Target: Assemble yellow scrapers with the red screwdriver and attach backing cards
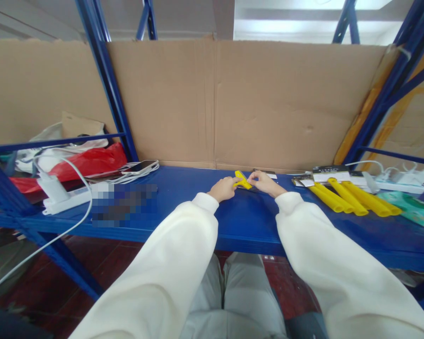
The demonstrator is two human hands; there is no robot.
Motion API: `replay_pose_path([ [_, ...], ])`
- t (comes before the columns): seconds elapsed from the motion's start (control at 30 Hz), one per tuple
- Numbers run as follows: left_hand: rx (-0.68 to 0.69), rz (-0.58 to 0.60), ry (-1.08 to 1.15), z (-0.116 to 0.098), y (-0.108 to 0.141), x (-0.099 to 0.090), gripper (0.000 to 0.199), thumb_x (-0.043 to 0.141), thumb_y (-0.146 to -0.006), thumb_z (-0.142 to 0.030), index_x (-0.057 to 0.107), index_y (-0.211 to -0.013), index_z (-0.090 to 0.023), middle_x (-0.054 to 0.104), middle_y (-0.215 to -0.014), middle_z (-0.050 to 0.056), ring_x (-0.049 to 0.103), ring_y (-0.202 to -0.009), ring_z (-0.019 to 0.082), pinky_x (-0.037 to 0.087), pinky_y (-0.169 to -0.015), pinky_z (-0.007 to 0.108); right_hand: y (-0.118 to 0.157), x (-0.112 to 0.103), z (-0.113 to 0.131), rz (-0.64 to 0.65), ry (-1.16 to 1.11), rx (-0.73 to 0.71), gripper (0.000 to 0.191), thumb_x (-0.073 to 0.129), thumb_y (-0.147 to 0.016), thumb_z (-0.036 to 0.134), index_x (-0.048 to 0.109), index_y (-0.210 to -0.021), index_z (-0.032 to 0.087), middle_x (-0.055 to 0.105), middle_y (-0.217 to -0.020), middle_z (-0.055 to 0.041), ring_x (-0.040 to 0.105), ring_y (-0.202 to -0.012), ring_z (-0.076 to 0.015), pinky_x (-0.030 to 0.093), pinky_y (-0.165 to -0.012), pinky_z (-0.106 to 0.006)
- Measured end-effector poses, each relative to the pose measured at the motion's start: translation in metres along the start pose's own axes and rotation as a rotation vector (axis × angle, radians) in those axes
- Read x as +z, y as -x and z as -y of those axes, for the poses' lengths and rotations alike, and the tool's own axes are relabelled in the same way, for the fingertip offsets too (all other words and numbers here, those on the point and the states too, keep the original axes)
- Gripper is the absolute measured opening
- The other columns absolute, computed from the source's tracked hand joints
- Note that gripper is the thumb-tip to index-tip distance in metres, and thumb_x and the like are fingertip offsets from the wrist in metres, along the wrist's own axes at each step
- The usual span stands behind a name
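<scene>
A small bright yellow piece (242, 180), angled in shape and too small to name surely, is held between my hands just above the blue shelf top. My left hand (223, 189) is closed, its thumb and fingers pinching the piece's left side. From the right, my right hand (265, 182) has its fingertips pressed together at the piece's other edge. A flat dark and white item (268, 174) lies partly hidden behind my right hand. Off to the right, several yellow tubes (351, 197) rest side by side on the shelf.
Packaged cards (330, 172) lie behind the tubes, near a white power strip (399, 186) and a green soft pack (411, 207). At left are a phone (143, 166), a red bag (92, 162) and a cabled white power strip (65, 201). Cardboard (268, 103) walls the back between blue posts.
</scene>
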State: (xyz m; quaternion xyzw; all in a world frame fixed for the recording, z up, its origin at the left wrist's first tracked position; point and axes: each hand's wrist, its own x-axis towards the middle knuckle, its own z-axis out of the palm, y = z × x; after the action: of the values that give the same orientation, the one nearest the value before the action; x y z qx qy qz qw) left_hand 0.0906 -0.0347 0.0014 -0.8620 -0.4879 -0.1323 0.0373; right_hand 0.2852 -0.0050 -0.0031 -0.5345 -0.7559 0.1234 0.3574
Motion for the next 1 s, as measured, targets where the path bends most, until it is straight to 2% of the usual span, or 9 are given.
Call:
replay_pose_path([
  [0.13, 0.023, 0.004, -0.005, -0.001, 0.001, 0.001, 0.049, 0.049, -0.094, -0.019, 0.052, -0.141, -0.03, 0.063, -0.131, 0.01, 0.064, -0.116, 0.024, 0.05, -0.098, 0.034, 0.001, 0.003, -0.003, 0.007, 0.016, -0.061, 0.01, 0.059, -0.075, 0.017, 0.064, -0.066, 0.018, 0.069, -0.085, -0.0047, 0.062, -0.087, -0.0181, 0.046, -0.088, -0.031],
  [0.47, 0.037, 0.006, -0.016, -0.002, 0.002, 0.001, 0.05, 0.05, -0.093, -0.019, 0.051, -0.141, -0.03, 0.063, -0.13, 0.01, 0.065, -0.115, 0.024, 0.051, -0.097, 0.034, 0.003, 0.007, -0.002, 0.019, 0.042, -0.13, 0.012, 0.058, -0.074, 0.018, 0.064, -0.064, 0.02, 0.069, -0.081, -0.0024, 0.062, -0.085, -0.0187, 0.047, -0.086, -0.031],
  [0.87, 0.034, 0.017, -0.023, -0.004, 0.004, -0.001, 0.052, 0.048, -0.094, -0.017, 0.049, -0.144, -0.03, 0.062, -0.131, 0.009, 0.064, -0.116, 0.025, 0.05, -0.098, 0.034, 0.009, 0.009, 0.009, 0.014, 0.053, 0.042, 0.014, 0.057, -0.074, 0.019, 0.069, -0.068, 0.019, 0.073, -0.086, -0.0041, 0.064, -0.085, -0.0191, 0.048, -0.083, -0.029],
  [1.0, 0.037, 0.015, -0.025, -0.004, 0.004, -0.001, 0.051, 0.048, -0.094, -0.018, 0.051, -0.143, -0.03, 0.063, -0.13, 0.009, 0.065, -0.114, 0.024, 0.05, -0.097, 0.034, 0.009, 0.009, 0.009, 0.023, 0.081, 0.049, 0.014, 0.057, -0.076, 0.019, 0.07, -0.071, 0.018, 0.072, -0.088, -0.0046, 0.063, -0.085, -0.0189, 0.048, -0.083, -0.03],
])
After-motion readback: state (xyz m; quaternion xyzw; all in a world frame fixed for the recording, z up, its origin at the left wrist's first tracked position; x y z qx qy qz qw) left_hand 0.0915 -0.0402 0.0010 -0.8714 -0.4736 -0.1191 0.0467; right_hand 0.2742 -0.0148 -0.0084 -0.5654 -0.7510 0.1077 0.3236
